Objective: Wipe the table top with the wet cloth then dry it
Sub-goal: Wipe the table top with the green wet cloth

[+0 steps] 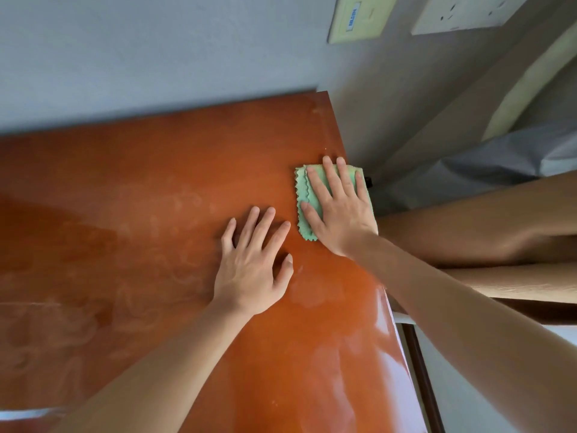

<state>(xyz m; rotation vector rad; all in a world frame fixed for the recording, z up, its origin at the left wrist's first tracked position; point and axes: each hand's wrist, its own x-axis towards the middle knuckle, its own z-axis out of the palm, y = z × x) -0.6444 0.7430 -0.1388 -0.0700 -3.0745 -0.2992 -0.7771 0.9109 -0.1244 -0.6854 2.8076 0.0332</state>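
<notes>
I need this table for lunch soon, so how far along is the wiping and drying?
Done: pale swirled streaks over much of the orange table top suggest it has been wiped. In hand: the right hand presses flat on the folded green cloth at the table's far right edge, while the left hand rests flat beside it. Left: I cannot tell whether this is the wet or the drying pass; no second cloth shows.

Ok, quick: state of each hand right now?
Left hand: open, fingers spread flat on the table top.
Right hand: open, pressing the green cloth flat.
</notes>
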